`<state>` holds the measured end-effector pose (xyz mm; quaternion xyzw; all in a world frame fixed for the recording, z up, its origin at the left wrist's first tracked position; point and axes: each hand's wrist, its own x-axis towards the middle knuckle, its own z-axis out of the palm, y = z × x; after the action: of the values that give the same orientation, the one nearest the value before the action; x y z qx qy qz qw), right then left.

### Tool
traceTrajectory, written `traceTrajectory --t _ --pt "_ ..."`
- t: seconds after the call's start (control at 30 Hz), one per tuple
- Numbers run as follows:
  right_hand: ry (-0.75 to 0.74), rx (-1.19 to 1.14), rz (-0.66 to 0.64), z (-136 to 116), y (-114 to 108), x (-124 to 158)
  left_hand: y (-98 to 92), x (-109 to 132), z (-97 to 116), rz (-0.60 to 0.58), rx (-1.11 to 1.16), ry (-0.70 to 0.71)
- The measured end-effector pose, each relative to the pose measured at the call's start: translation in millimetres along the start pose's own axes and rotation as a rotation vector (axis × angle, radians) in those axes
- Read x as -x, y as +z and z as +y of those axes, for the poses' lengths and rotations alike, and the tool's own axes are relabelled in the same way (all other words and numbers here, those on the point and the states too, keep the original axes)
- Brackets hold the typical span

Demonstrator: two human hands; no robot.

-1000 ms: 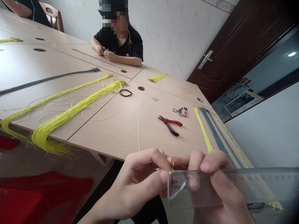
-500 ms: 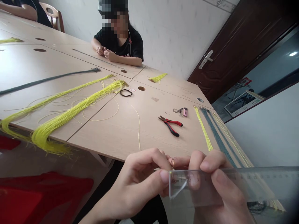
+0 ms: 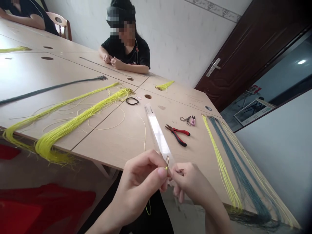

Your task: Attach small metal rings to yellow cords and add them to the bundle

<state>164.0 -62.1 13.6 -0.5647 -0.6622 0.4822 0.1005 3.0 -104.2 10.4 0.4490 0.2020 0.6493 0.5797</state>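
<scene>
Gold hook [image 3: 167, 160] at the fingertips.
Left hand [image 3: 136, 182] pinches a yellow knot [image 3: 166, 168] between thumb and forefinger, hook jutting just above; right hand [image 3: 191, 182], fingers bunched, sits beside, its hold unclear.

Nothing can be read with certainty here. The clear ruler [image 3: 157, 130] carries small dark print near its far end, too small to make out. On the desk [image 3: 122, 139], beside the black ring [image 3: 132, 104], a small tag [image 3: 138, 97] bears faint reddish marks (letters or digits, I cannot tell which), illegible too.
</scene>
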Motion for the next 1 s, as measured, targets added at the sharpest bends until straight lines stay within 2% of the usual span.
traceTrajectory --t 0.17,0.23,0.33,0.4,0.53,0.6,0.73,1.0 --pt "-0.049 0.137 0.066 -1 16 -12 2.9 0 1 -0.026 0.049 -0.006" --pt "-0.054 0.203 0.163 -1 16 -13 2.2 0 0 -0.012 0.006 -0.014" --pt "-0.044 0.275 0.399 -1 12 -8 0.9 -1 0 0.001 -0.064 -0.025" --pt "-0.115 0.170 0.490 -4 10 2 0.8 -2 2 -0.007 -0.122 -0.040" --pt "-0.406 -0.277 0.432 -19 15 27 2.9 -1 7 -0.067 -0.349 -0.075" --pt "-0.463 -0.393 0.483 -29 20 36 4.7 0 9 -0.116 -0.415 -0.087" --pt "-0.464 -0.432 0.557 -38 26 40 7.3 1 9 -0.188 -0.485 -0.113" --pt "-0.535 -0.408 0.643 -32 26 39 6.7 1 6 -0.163 -0.493 -0.086"
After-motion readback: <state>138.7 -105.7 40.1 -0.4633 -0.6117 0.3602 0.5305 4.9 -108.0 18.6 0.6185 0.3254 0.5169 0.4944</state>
